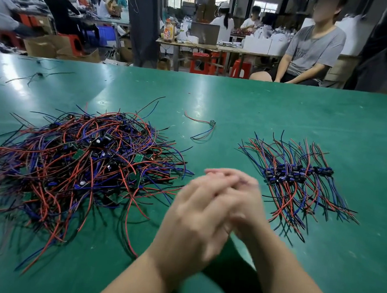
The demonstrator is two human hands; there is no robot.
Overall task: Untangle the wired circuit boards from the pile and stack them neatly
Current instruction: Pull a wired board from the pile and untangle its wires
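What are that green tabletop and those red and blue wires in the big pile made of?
Tabletop: looks like a smooth green rubber or vinyl mat, semi-glossy; light reflects off it. Wires: flexible plastic-looking insulation in red, blue and black, slightly shiny, curving loosely; presumably metal inside, though no core shows.

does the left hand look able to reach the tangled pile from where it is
Probably yes: the left hand holds nothing, only pressing the right hand, and the pile spreads just beside it on the table.
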